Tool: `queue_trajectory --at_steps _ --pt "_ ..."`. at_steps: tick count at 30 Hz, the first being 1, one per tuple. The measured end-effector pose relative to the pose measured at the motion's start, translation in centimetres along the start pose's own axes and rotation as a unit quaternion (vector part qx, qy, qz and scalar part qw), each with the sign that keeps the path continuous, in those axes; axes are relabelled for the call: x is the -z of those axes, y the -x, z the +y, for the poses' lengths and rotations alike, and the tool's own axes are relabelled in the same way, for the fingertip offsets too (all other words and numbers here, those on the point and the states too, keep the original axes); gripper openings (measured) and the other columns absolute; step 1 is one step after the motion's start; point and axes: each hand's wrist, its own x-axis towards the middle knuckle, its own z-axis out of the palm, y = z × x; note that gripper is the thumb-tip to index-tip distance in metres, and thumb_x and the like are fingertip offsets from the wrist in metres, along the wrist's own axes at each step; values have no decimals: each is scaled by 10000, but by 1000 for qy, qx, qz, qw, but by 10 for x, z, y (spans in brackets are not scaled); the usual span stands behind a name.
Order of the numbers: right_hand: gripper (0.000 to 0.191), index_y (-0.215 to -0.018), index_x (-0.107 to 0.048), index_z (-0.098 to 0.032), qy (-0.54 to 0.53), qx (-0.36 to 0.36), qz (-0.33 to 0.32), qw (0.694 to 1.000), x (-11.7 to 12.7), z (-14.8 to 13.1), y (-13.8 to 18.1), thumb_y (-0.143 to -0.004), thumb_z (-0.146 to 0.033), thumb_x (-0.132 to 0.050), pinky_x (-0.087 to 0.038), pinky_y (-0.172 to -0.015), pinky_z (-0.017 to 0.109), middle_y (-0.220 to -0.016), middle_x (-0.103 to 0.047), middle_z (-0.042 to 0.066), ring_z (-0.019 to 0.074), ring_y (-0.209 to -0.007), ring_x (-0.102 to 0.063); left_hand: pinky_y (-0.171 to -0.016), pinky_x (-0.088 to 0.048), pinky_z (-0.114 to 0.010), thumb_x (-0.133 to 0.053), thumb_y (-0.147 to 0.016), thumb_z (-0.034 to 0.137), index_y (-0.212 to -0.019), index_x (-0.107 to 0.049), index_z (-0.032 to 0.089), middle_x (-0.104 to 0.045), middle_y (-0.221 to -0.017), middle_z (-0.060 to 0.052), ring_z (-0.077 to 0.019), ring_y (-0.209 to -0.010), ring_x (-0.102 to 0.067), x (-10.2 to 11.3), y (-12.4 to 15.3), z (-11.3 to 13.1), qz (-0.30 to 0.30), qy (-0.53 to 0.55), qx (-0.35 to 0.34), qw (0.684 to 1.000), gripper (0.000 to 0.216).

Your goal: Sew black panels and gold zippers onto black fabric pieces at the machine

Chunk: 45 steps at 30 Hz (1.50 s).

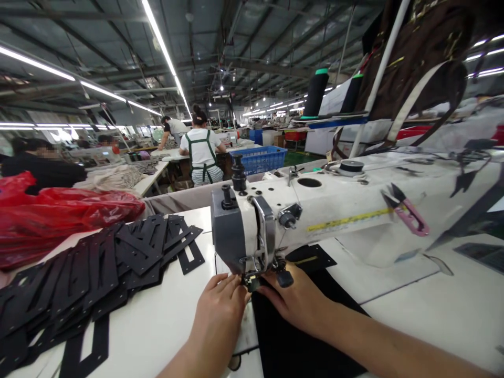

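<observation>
A white sewing machine point(354, 205) stands before me, its head point(232, 226) over the work. Both my hands are at its presser foot point(252, 281). My left hand point(220, 310) is left of the foot, fingers together and fingertips hidden at the needle area. On the other side, my right hand point(295, 294) lies over a black fabric panel point(303, 346), its fingers partly covered by the machine. The panel runs from under the foot toward me. A black piece point(313, 257) with a yellowish strip lies behind my right hand. What the fingertips pinch is hidden.
Many black cut frames point(98, 262) are heaped on the left of the white table point(157, 325), beside a red plastic bag point(66, 215). Pink thread snips point(407, 210) rest against the machine arm. Thread cones point(316, 94) stand behind; a co-worker point(200, 147) sits near a blue crate point(260, 159).
</observation>
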Motion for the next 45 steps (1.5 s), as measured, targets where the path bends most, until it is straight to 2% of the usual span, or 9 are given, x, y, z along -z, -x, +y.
queue_trajectory --at_steps 5,10,16,19,28,33,38,42,45 --pt "145 -935 -634 -167 6 -8 -10 1000 -1 2 0 -808 -157 -566 -481 -749 338 -886 -661 74 219 -822 -604 -753 -514 -372 -482 -868 114 -777 -567 154 -685 -851 -69 -207 -796 -658 -2 1 0 -6 7 11 1000 131" --pt "153 -938 -626 -147 38 -31 -26 998 6 -11 0 -791 -155 -585 -480 -732 354 -900 -653 97 236 -817 -601 -791 -491 -404 -483 -873 136 -784 -593 167 -675 -898 -66 -213 -827 -642 7 0 -4 -32 23 16 999 145" --pt "257 -922 -657 -112 153 -66 -132 977 32 -49 5 -716 -263 -680 -491 -654 400 -895 -639 143 281 -768 -584 -877 -431 -430 -555 -826 124 -869 -642 212 -661 -945 -37 -201 -874 -610 24 -5 -17 -106 82 21 991 131" --pt "247 -946 -665 -127 149 -80 -130 977 36 -54 10 -764 -292 -639 -484 -680 416 -893 -632 135 283 -807 -566 -883 -417 -434 -574 -824 137 -905 -651 221 -664 -960 -38 -210 -898 -604 25 -7 -19 -131 104 19 986 140" --pt "362 -1080 -622 -115 131 -91 -113 981 26 -50 18 -782 -320 -624 -459 -752 432 -1000 -596 156 292 -889 -520 -790 -448 -378 -536 -863 181 -855 -663 193 -685 -935 -46 -207 -856 -611 16 -5 -18 -104 128 32 986 128" --pt "380 -1057 -633 -94 129 -101 -119 979 31 -53 15 -779 -352 -629 -471 -736 440 -963 -603 161 299 -877 -527 -823 -432 -384 -505 -881 186 -880 -653 186 -691 -934 -40 -196 -850 -621 17 -6 -20 -99 120 10 988 148" --pt "224 -915 -673 -143 68 -110 -78 989 35 -50 15 -802 -323 -602 -496 -719 422 -827 -630 93 262 -813 -560 -828 -421 -406 -507 -851 124 -952 -633 169 -656 -1009 -72 -235 -919 -585 23 -7 -16 -118 38 -18 992 168" --pt "355 -1094 -611 -73 43 -63 -57 995 28 -44 18 -797 -267 -602 -436 -911 426 -1128 -594 147 283 -1051 -510 -756 -442 -389 -544 -822 125 -909 -637 177 -648 -928 -61 -232 -831 -582 26 -5 -8 -127 -7 3 992 137" --pt "383 -1150 -577 -35 29 -44 -80 995 23 -43 20 -833 -248 -546 -394 -975 405 -1195 -566 157 271 -1104 -493 -749 -447 -375 -514 -827 99 -916 -636 176 -657 -927 -45 -215 -801 -590 26 -3 -3 -127 -3 -2 992 169"
